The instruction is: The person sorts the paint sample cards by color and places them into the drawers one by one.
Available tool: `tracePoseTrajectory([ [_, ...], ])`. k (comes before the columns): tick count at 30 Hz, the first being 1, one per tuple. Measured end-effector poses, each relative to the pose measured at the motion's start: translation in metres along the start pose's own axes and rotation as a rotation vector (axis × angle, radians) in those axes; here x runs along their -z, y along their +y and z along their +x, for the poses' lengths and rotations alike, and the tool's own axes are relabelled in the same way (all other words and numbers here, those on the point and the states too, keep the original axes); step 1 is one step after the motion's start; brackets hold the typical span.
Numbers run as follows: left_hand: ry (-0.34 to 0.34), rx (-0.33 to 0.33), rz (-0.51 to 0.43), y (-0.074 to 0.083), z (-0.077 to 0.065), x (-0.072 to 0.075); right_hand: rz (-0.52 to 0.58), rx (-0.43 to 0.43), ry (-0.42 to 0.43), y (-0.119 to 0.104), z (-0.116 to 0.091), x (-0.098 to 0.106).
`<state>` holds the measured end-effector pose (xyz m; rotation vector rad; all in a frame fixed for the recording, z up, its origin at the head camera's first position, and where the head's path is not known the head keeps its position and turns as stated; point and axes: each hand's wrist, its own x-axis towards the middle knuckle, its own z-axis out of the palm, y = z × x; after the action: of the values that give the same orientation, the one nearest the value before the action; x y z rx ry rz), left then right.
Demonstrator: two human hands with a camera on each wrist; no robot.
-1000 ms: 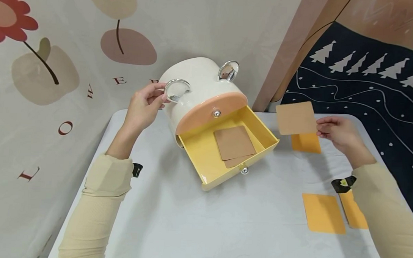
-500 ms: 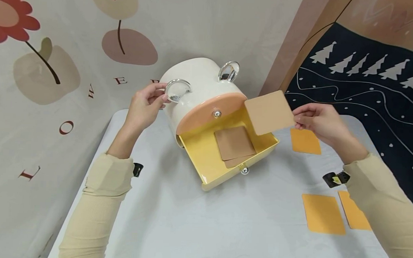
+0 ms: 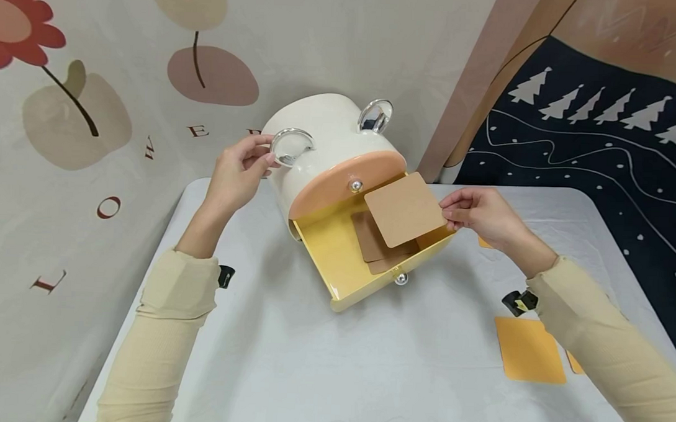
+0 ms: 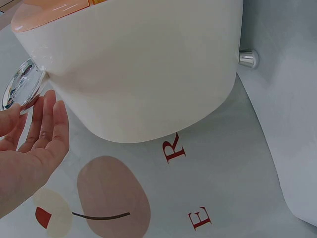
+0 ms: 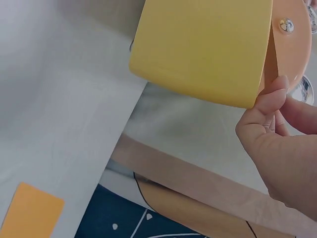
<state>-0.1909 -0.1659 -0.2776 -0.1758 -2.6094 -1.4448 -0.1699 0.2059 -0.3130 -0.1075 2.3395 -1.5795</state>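
Two bare hands at the table [image 3: 310,371], both sleeves [image 3: 149,347] beige. Left hand [image 3: 235,173]: thumb and forefinger pinching the near chrome ring [image 3: 284,160] on the white rounded box [image 3: 318,123]; in the left wrist view its other fingers reach out, slightly bent, beside the box wall. Right hand [image 3: 477,213]: thumb and fingers pinching one edge of a tan card [image 3: 405,207].

Position of that card: tilted, above the right part of the yellow drawer [image 3: 320,247], which stands out from the box. From here I cannot tell whether the card touches the drawer's side wall. Below it, inside the drawer, lie at least two brown cards [image 3: 365,227], overlapping and partly covered from sight.

Box: peach front panel [image 3: 339,189] with a silver knob [image 3: 356,185]; second chrome ring [image 3: 376,117] on the far side of the top; another silver knob [image 3: 401,279] on the drawer front.

Right of the drawer: an orange card [image 3: 530,350] flat on the table, others partly hidden by the right arm. Behind: a pale wall hanging [image 3: 127,17] with flower shapes, and a dark blue cloth [image 3: 586,145] with white trees.
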Motion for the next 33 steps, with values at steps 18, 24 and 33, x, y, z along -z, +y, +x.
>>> tracePoseTrajectory([
  [18,-0.002,-0.005,-0.002,-0.001,0.001,0.000,-0.119,-0.028,-0.054,-0.006,0.000,-0.004],
  [24,0.002,-0.016,-0.001,-0.001,0.001,0.001,-0.129,0.047,-0.037,-0.006,-0.009,0.003],
  [33,0.000,-0.017,-0.002,-0.001,0.001,0.000,-0.144,0.065,-0.051,0.005,-0.030,0.016],
])
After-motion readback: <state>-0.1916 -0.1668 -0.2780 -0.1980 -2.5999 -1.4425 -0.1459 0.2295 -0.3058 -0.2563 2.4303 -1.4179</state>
